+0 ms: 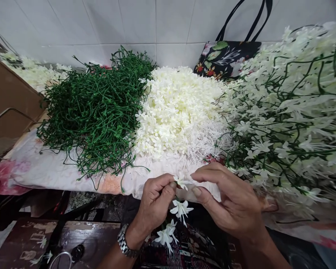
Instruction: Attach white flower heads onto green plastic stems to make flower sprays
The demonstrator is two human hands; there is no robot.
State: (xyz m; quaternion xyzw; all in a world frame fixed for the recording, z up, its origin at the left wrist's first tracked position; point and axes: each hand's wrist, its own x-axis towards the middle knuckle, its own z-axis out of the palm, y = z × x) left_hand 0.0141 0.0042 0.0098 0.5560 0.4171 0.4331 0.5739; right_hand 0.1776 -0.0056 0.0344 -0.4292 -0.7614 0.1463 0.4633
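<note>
My left hand (159, 198), with a metal watch at the wrist, pinches a white artificial flower (182, 182) between thumb and forefinger. Its thin white stamens point right. Two more white blooms, an upper one (181, 210) and a lower one (168, 234), hang below that hand; they seem to belong to the same spray, though the stem is mostly hidden. Close to the stamen tips is my right hand (226, 201), its thumb and forefinger apart with a gap between them. Beyond both hands lie a heap of loose white blossoms (176, 101) and a bundle of white stamens (207, 140).
Green plastic stems (95, 108) are piled at the left on a flowered cloth (56, 168). Finished-looking white flower sprays (291, 123) mound up at the right. A black floral bag (226, 58) leans against the tiled wall; a cardboard box (11, 97) stands far left.
</note>
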